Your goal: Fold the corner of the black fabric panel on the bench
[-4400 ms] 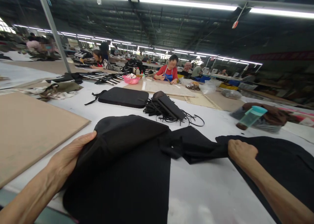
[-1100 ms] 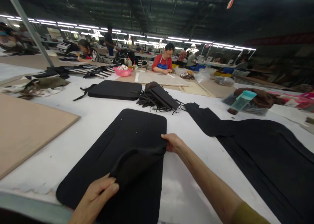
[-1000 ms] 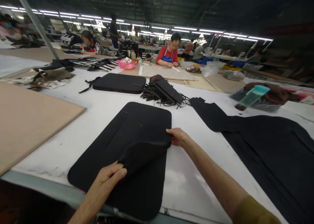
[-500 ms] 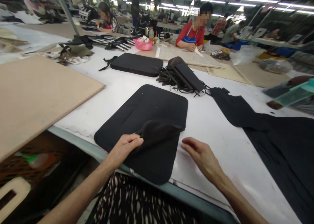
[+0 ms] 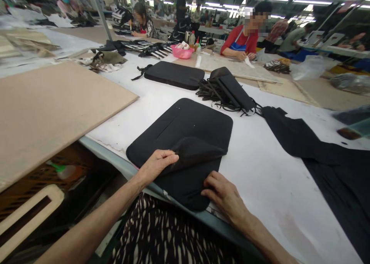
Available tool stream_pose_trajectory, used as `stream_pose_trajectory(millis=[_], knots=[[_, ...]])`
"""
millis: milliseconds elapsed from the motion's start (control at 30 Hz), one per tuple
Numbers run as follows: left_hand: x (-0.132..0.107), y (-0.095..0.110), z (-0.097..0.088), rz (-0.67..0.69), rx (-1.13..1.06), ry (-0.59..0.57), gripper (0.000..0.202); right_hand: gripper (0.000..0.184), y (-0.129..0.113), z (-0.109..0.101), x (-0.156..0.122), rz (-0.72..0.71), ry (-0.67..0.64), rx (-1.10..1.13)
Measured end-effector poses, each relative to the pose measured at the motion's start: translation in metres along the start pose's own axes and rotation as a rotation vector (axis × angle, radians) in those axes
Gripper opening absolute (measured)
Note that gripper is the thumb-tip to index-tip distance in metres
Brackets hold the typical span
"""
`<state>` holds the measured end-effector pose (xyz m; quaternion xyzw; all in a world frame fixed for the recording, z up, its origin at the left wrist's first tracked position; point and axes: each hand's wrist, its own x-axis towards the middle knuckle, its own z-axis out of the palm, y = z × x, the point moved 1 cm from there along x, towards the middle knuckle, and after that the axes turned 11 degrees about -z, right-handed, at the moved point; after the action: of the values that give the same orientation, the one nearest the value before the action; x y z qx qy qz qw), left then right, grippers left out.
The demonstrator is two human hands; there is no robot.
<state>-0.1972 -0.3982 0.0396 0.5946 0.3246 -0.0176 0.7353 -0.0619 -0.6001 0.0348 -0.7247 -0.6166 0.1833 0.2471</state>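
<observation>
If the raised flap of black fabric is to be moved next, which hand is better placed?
Probably the left hand: its thumb and fingers already pinch the raised flap. The right hand is at the black panel's near right edge, apart from the flap.

Left hand (image 5: 162, 162) pinching raised layer (image 5: 196, 152) of black fabric panel (image 5: 199, 119) on desk (image 5: 268, 167); right hand (image 5: 224, 194) at panel's edge.

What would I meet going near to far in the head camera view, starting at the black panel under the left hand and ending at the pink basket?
Black panel → black padded piece → pink basket.
</observation>
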Motion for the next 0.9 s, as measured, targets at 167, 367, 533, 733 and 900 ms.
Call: stream_pose_trajectory(millis=[167, 367, 533, 733, 900], knots=[[-0.003, 0.002, 0.002, 0.035, 0.042, -0.006, 0.039, 0.015, -0.002, 0.002, 0.002, -0.007, 0.013, -0.037], [-0.003, 0.004, 0.002, 0.112, 0.172, 0.022, 0.041, 0.019, -0.004, 0.001, 0.005, -0.009, 0.004, -0.1], [-0.003, 0.004, 0.003, 0.211, 0.274, 0.053, 0.042, 0.02, -0.008, 0.005, 0.01, -0.051, 0.022, -0.356], [-0.005, 0.004, 0.005, 0.212, 0.278, 0.039, 0.039, 0.017, -0.008, 0.014, 0.028, -0.137, 0.078, -0.736], [-0.005, 0.005, 0.005, 0.212, 0.268, 0.05, 0.039, 0.021, -0.005, 0.01, 0.034, -0.194, 0.087, -0.751]])
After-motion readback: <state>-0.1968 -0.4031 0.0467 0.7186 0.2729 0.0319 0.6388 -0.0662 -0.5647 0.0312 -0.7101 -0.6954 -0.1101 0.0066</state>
